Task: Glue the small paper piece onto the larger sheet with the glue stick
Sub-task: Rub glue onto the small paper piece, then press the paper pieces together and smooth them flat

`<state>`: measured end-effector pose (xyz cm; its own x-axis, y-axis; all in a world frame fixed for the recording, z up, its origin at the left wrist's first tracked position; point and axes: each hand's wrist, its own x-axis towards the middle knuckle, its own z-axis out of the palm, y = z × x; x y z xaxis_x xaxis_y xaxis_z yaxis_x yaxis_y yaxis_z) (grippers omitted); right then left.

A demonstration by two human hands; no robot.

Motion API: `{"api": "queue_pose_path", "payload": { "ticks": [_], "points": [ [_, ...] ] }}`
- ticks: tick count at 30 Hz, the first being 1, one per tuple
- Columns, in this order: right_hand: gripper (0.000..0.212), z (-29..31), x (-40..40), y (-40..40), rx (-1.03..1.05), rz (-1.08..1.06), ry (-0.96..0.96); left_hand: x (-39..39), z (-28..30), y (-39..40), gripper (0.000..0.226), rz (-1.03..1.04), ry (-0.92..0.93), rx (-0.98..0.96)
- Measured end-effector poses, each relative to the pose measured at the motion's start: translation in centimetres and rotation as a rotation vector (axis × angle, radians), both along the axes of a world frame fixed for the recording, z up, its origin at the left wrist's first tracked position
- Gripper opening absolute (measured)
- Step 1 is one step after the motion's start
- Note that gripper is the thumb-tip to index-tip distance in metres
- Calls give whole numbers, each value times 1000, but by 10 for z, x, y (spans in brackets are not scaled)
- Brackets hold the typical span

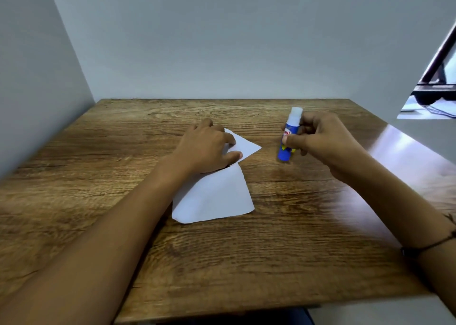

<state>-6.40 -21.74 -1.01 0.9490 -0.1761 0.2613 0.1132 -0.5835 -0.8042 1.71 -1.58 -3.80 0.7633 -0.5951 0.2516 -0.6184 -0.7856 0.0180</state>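
A larger white sheet (214,196) lies on the wooden table (246,250), near the middle. A small white paper piece (248,147) lies just beyond it, overlapping its far edge. My left hand (206,149) rests flat on the small piece, fingers pressing it down; part of both papers is hidden under the hand. To the right, my right hand (320,142) grips a blue glue stick (287,149) with a white cap, held upright with its base on or just above the table.
Grey walls close the table at the back and left. The table's right edge runs beside a pale shiny surface (407,152). A dark framed object (436,77) stands at the far right.
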Motion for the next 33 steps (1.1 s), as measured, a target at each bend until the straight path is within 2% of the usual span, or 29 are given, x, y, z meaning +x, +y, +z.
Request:
{"api": "queue_pose_path", "payload": {
  "ticks": [5,14,18,21,26,29,33],
  "points": [
    [17,-5,-3,4,-136,20,23,-2,-3,-9,48,53,-48,-11],
    [18,-6,-5,7,-207,14,24,-5,-5,-10,51,74,-101,-57],
    [20,-4,-5,5,-191,23,44,-5,-4,-9,48,56,-91,-82],
    [22,3,-8,0,-76,29,87,-5,-2,-7,37,35,-65,-98],
    [26,24,-35,-10,-113,-150,-72,-2,-1,-3,31,31,14,-158],
    [26,28,-58,15,-170,-34,-79,-1,-1,-2,35,37,34,-161],
    [29,11,-54,62,-321,101,81,-5,2,4,25,34,35,-142]
  ]
}}
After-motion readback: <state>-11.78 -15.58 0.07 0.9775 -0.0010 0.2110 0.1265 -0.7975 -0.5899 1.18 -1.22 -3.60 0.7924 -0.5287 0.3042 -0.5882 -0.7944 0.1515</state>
